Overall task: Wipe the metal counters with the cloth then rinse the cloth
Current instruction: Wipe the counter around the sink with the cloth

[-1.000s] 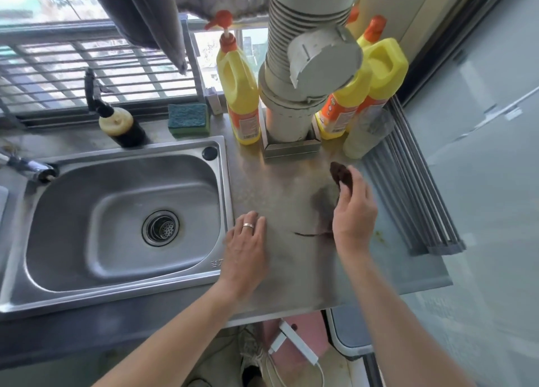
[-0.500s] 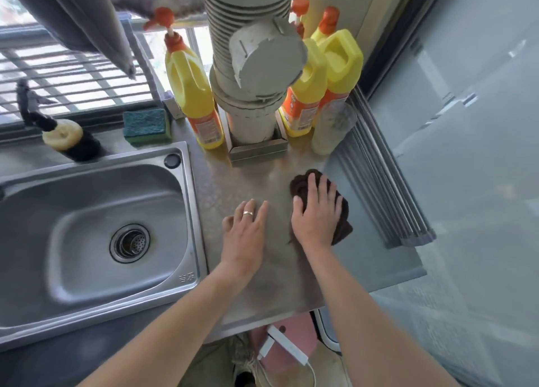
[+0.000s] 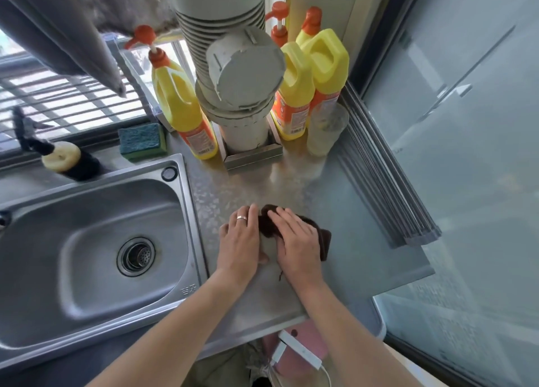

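Observation:
A dark brown cloth (image 3: 323,238) lies flat on the metal counter (image 3: 335,194) to the right of the sink. My right hand (image 3: 296,241) presses down on the cloth with fingers spread, covering most of it. My left hand (image 3: 240,238), wearing a ring, rests flat on the counter beside it, fingertips touching the cloth's left edge. The steel sink basin (image 3: 96,241) with its round drain (image 3: 136,256) sits at the left, dry and holding nothing.
Yellow detergent bottles (image 3: 183,109) (image 3: 309,86) and a ribbed grey pipe (image 3: 233,66) stand at the counter's back. A clear cup (image 3: 326,130), a green sponge (image 3: 141,141), a dish brush (image 3: 61,159) and a rolled rack (image 3: 388,188) on the right edge border the space.
My right hand laid the bunched cloth flat, then slid it left and nearer, up against my left hand. The left hand has stayed planted on the counter.

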Demonstrator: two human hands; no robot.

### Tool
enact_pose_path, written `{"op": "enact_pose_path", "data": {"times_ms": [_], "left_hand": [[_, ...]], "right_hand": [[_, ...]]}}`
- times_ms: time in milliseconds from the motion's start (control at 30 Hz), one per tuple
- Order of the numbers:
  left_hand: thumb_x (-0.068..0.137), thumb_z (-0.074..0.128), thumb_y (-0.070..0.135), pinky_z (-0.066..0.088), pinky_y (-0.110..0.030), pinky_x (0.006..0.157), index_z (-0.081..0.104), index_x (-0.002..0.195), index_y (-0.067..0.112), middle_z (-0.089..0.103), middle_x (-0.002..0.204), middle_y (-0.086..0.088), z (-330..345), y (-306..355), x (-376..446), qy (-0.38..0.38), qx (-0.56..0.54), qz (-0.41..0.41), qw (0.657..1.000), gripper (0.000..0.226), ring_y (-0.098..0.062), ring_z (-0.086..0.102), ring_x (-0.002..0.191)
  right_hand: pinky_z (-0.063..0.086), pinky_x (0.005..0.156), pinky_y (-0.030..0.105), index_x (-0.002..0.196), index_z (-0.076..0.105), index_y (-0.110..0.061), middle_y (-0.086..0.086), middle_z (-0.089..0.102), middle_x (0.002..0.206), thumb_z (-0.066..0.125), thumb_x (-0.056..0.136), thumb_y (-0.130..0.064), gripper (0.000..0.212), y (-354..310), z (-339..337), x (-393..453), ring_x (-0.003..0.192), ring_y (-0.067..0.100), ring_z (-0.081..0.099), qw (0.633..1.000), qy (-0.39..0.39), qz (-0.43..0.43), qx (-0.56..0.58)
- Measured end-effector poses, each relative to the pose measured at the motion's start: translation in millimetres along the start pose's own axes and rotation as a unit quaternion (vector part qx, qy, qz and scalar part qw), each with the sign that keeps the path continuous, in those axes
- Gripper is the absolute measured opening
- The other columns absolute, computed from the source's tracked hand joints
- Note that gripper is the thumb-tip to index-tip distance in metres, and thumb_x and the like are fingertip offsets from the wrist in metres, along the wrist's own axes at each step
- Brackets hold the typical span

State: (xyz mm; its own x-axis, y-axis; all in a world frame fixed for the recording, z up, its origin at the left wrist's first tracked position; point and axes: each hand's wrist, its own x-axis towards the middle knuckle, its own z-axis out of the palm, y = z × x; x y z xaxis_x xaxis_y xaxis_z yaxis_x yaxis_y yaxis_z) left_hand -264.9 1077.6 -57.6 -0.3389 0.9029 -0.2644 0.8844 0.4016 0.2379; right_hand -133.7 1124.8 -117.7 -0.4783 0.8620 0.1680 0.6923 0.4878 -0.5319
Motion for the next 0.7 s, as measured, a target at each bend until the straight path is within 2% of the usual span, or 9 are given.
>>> {"op": "enact_pose_path", "data": {"times_ms": [67,133,233,300,367,500,600,700], "left_hand": [[0.064,0.088,0.030,0.033,-0.039,0.107,0.018,0.153,0.020,0.032,0.148,-0.004,-2,0,1,-0.006,0.005,0.006,1.000,0.113,-0.026,0.031,0.139],[0.065,0.088,0.032,0.034,-0.041,0.105,0.015,0.154,0.021,0.028,0.147,-0.004,-4,1,2,-0.016,0.012,0.008,1.000,0.115,-0.027,0.028,0.139],[0.063,0.089,0.031,0.036,-0.044,0.104,0.015,0.153,0.023,0.028,0.146,-0.004,-5,-1,2,-0.020,0.005,0.003,1.000,0.116,-0.028,0.026,0.139],[0.061,0.089,0.033,0.037,-0.043,0.103,0.018,0.152,0.023,0.030,0.145,-0.003,-5,-3,2,-0.017,0.000,0.001,1.000,0.116,-0.027,0.027,0.138],[0.062,0.088,0.035,0.037,-0.041,0.103,0.020,0.152,0.022,0.029,0.145,-0.001,-4,-4,1,-0.011,0.003,0.005,1.000,0.114,-0.025,0.027,0.138],[0.065,0.086,0.032,0.038,-0.039,0.102,0.021,0.150,0.023,0.031,0.147,-0.001,-1,-6,1,0.007,0.004,0.007,1.000,0.108,-0.025,0.029,0.138],[0.066,0.086,0.030,0.038,-0.039,0.101,0.019,0.152,0.021,0.033,0.147,-0.001,2,-8,1,0.018,-0.004,0.005,1.000,0.109,-0.025,0.032,0.139],[0.062,0.089,0.033,0.038,-0.040,0.104,0.012,0.154,0.019,0.031,0.149,-0.005,3,-9,-1,0.014,-0.011,-0.006,1.000,0.121,-0.027,0.033,0.139]], "right_hand": [[0.052,0.099,0.043,0.140,0.061,-0.024,-0.002,0.066,0.137,0.065,0.092,-0.010,0.050,2,-13,-1,0.123,0.019,0.063,1.000,0.012,-0.005,0.018],[0.051,0.101,0.042,0.140,0.060,-0.018,0.003,0.065,0.135,0.057,0.094,-0.011,0.047,9,-29,8,0.118,0.025,0.062,0.998,0.054,0.006,0.032],[0.042,0.110,0.044,0.146,0.055,-0.018,0.005,0.056,0.149,0.053,0.100,-0.021,0.046,28,-38,34,0.136,0.026,0.052,0.987,0.115,0.108,-0.024],[0.033,0.120,0.050,0.152,0.048,-0.016,0.008,0.044,0.160,0.055,0.101,-0.026,0.052,38,-28,49,0.150,0.028,0.037,0.982,0.088,0.162,-0.047],[0.027,0.124,0.052,0.155,0.043,-0.014,0.010,0.037,0.164,0.055,0.100,-0.027,0.058,40,-14,63,0.154,0.029,0.029,0.985,0.056,0.152,-0.063],[0.022,0.127,0.045,0.156,0.042,-0.018,0.004,0.034,0.166,0.057,0.099,-0.026,0.059,21,2,92,0.156,0.022,0.026,0.994,0.005,0.104,-0.025],[0.025,0.125,0.044,0.151,0.049,-0.021,0.002,0.040,0.163,0.060,0.097,-0.027,0.056,5,8,103,0.154,0.021,0.031,0.997,-0.021,0.069,0.000],[0.028,0.122,0.040,0.147,0.054,-0.025,-0.001,0.046,0.159,0.060,0.095,-0.027,0.053,-8,13,95,0.150,0.017,0.037,0.998,-0.056,0.028,0.026]]}}
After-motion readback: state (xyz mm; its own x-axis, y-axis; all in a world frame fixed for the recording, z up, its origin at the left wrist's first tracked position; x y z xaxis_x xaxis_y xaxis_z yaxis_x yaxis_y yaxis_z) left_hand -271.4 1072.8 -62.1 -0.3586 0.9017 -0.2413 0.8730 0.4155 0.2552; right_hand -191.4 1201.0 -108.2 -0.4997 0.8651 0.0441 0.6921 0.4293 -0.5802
